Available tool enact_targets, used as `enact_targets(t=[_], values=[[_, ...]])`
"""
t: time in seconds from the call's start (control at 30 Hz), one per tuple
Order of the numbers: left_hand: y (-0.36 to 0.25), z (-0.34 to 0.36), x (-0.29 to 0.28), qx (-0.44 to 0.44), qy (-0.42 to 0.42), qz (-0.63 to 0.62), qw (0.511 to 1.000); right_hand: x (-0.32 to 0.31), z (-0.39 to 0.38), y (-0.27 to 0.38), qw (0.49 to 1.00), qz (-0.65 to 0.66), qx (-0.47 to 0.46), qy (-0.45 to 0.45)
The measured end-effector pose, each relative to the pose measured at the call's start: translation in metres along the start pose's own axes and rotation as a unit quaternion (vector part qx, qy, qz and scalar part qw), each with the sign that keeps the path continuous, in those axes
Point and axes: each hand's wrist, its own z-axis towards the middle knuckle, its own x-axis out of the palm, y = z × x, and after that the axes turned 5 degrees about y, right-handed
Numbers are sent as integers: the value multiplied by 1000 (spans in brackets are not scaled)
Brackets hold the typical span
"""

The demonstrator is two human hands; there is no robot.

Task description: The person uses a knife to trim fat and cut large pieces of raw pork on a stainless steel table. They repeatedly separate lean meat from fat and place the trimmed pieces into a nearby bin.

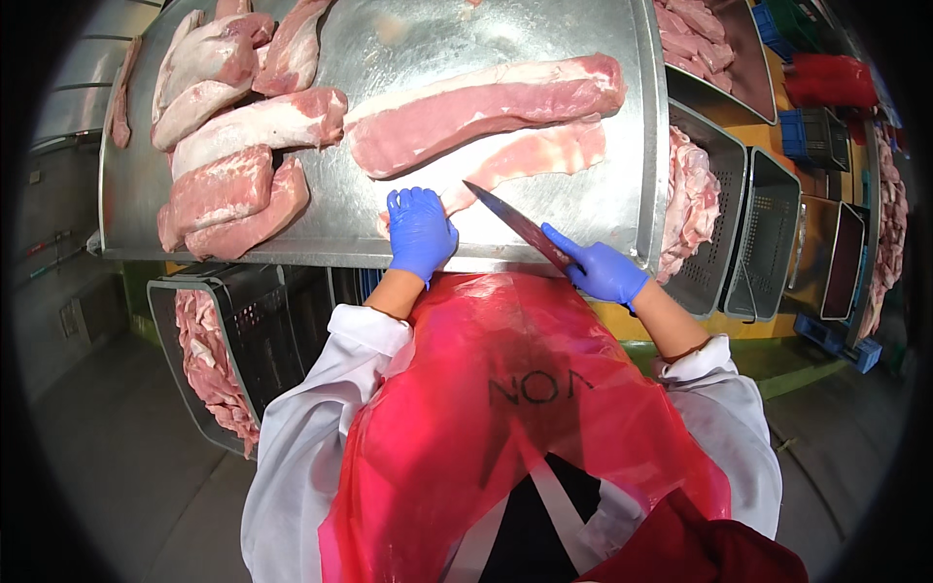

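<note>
My left hand (421,229), in a blue glove, is closed over the near end of a thin strip of pork (539,155), pressing it to the metal table. A knife (520,221) is held in my gloved right hand (604,272), its blade angled up and left with the tip near the strip. Just beyond the strip lies a long pork loin (476,112) with a pale fat edge. Part of the strip's end is hidden under my left hand.
Several pork pieces (233,126) are piled on the left of the metal table (437,34). Crates of meat trimmings stand below left (209,360) and at the right (690,204). A grey crate (763,233) and a tray of meat (695,44) are farther right.
</note>
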Motion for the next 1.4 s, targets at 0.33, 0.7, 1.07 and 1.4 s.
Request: enact_targets(t=[0.33,0.7,1.07,1.4], values=[[-3,-19,25,18,75,-116,990,1,71,43,997,-56,-46,10],[191,-68,-69,-190,-180,-126,957,-1,47,-2,991,-118,-64,16],[409,-381,-62,-468,-84,75,877,-67,87,-85,786,524,-109,-309],[282,-196,-93,-239,-289,104,921,-90,68,-42,608,624,-208,-445]])
